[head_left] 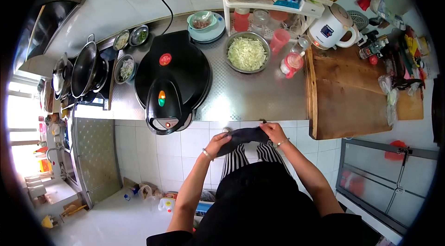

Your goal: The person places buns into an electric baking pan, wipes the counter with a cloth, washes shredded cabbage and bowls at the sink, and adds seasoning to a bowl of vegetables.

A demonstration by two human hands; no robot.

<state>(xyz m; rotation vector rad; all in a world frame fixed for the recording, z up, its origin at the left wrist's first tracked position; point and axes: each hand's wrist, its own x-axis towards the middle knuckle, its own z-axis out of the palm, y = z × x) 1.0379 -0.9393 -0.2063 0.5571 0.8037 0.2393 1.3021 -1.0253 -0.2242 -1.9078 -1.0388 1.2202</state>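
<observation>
A dark cloth [245, 139] is stretched between my two hands, low in front of my body and just off the counter's front edge. My left hand [219, 145] pinches its left end, and my right hand [273, 134] grips its right end. Beyond the hands, on the metal counter [255, 97], stands a steel bowl of shredded pale green vegetable [247, 52]. A round black electric pan [174, 77] with its lid closed is to the left of that bowl.
Small bowls [125, 69] and a stove with a black wok [85, 69] are at the left. A wooden board [347, 93], a white kettle [334, 27] and a jar [292, 64] stand at the right. A loaded shelf [273, 3] is at the back.
</observation>
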